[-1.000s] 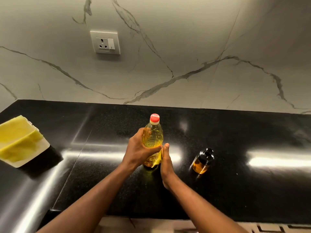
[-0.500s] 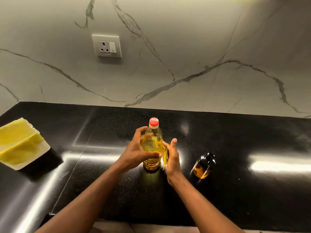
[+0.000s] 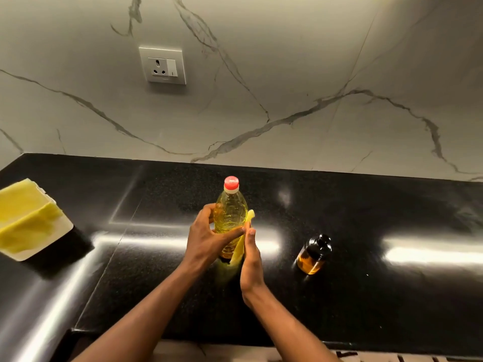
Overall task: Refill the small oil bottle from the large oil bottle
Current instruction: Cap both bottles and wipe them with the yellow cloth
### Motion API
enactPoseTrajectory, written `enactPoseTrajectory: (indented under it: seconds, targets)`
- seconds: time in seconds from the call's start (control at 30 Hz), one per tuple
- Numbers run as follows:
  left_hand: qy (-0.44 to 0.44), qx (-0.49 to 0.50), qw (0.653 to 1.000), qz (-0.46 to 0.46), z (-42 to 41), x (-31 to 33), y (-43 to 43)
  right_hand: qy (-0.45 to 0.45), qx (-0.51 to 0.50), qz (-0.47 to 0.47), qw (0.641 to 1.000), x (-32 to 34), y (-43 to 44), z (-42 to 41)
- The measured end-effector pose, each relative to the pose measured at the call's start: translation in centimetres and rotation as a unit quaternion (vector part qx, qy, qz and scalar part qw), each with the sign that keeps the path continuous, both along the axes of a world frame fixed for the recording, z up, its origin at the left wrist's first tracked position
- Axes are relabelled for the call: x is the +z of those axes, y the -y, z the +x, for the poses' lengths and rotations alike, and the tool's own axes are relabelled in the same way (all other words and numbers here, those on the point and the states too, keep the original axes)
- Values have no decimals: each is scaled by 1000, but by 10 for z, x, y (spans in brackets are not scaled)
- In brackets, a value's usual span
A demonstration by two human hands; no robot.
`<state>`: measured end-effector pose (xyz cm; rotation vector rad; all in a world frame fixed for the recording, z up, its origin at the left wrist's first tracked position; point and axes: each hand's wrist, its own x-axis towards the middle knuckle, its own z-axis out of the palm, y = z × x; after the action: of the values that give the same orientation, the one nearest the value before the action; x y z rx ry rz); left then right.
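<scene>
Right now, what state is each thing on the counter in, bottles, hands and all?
large oil bottle: upright, red cap on, nearly full.
small oil bottle: black cap on, standing apart.
left hand: grips the large oil bottle.
right hand: flat against a yellow strip at the bottle's side.
white container: open, yellow cloth draped in it.

The left hand (image 3: pixel 206 239) and right hand (image 3: pixel 251 259) are bare, and both slender forearms (image 3: pixel 146 309) are bare as well.

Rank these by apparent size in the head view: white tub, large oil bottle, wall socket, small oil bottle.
1. White tub, cut by the frame edge
2. Large oil bottle
3. Wall socket, farther away
4. Small oil bottle
</scene>
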<state>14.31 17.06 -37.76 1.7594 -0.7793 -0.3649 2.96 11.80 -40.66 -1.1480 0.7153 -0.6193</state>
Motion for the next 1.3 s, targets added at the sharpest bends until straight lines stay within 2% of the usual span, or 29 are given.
enactPoseTrajectory:
  seconds: [0.17, 0.27, 0.43, 0.57, 0.73, 0.87, 1.0, 1.17, 1.3]
  targets:
    - [4, -7, 1000, 0, 1, 0, 0, -14, 2, 54, 998, 4, 21, 15]
    - [4, -9, 1000, -1, 1, 0, 0, -40, -3, 35, 999, 3, 3, 5]
    - [18, -12, 999, 25, 4, 5, -2, -19, -10, 6, 1000, 8, -25, -12]
    - [0, -31, 999, 23, 7, 6, -2, -31, -30, 24, 999, 4, 12, 10]
    - [-3, -46, 999, 17, 6, 5, -1, -24, 7, 64, 998, -2, 31, 16]
    - [-15, -51, 999, 10, 6, 2, -3, -13, -9, 24, 1000, 7, -2, 0]
    - [-21, -54, 998, 10, 11, 2, -6, 13, -20, -47, 999, 19, 3, 1]
    - [-35, -60, 998, -5, 4, 5, -4, -41, 9, -12, 999, 14, 24, 12]
    - [-21, -62, 998, -9, 3, 3, -5, -94, 22, -41, 994, 6, 6, -6]
